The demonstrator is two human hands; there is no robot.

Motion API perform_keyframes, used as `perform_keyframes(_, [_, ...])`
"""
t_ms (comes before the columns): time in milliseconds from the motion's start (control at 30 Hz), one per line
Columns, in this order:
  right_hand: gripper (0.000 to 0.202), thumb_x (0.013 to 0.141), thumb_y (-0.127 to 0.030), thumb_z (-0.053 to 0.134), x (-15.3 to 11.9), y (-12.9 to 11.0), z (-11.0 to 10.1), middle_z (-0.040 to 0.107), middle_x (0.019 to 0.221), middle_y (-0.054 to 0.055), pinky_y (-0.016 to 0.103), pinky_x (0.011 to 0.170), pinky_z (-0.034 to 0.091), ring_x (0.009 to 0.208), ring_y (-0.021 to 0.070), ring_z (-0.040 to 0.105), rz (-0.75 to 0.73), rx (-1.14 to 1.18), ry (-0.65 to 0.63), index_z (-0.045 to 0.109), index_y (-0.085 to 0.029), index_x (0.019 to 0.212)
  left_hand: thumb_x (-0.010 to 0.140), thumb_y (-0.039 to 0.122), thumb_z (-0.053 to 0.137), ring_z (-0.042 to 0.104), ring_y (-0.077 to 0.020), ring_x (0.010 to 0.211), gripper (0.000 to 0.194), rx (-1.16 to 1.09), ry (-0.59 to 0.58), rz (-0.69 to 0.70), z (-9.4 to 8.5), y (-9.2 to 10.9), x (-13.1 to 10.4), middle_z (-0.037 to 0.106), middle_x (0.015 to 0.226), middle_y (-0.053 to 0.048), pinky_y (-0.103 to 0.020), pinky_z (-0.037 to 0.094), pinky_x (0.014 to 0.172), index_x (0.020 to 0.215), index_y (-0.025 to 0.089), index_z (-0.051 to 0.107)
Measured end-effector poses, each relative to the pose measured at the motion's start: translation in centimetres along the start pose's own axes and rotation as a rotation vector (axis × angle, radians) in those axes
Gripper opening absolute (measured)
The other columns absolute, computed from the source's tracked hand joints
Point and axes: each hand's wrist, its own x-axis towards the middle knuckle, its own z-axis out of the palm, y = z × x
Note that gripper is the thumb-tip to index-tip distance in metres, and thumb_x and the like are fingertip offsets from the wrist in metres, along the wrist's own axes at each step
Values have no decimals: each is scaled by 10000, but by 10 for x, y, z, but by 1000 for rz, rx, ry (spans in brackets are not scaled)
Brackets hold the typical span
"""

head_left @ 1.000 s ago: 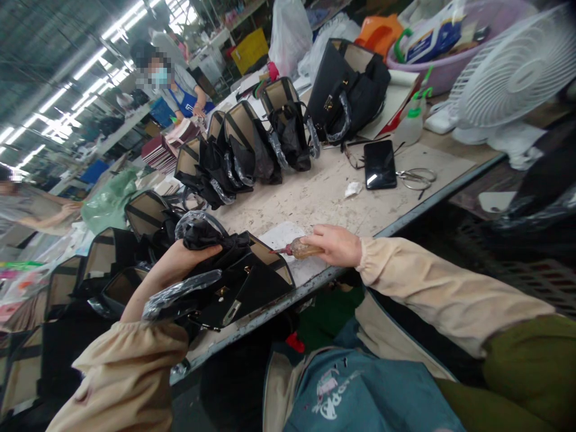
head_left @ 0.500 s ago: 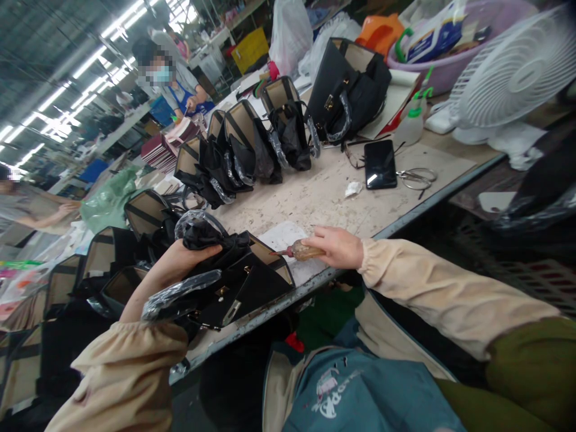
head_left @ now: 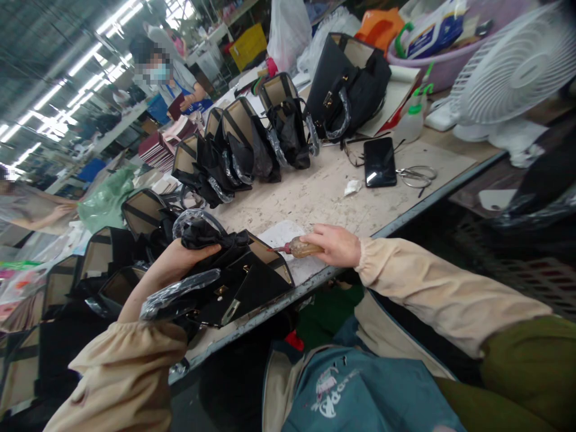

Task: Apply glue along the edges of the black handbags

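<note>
A black handbag with a beige inner flap and a metal clasp lies at the table's near edge. My left hand is closed on the bunched black cloth at its upper side, beside a plastic-wrapped handle. My right hand grips an amber bottle-shaped tool with a thin reddish tip. That tip points left and is at the edge of the beige flap; whether it touches cannot be told. White paper lies under the tool.
Several black handbags stand in a row behind, and more crowd the left. A phone, scissors, glasses, a green-topped bottle and a fan are at the right. A co-worker stands across the table.
The tool in my right hand has shifted slightly left, its tip closer over the flap's edge. My left hand keeps its hold. The co-worker now holds up a maroon piece.
</note>
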Motion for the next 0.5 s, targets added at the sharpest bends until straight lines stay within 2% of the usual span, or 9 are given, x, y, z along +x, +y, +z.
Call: perform_keyframes(500, [377, 820, -250, 587, -6, -7, -1, 551, 944, 68, 271, 665, 346, 807, 183, 526, 100, -30, -182, 615, -244, 1196, 534, 360, 869, 645, -165, 757, 418, 12, -15, 26, 2, 1, 0, 743, 871, -6, -321, 522, 796, 872, 167, 717])
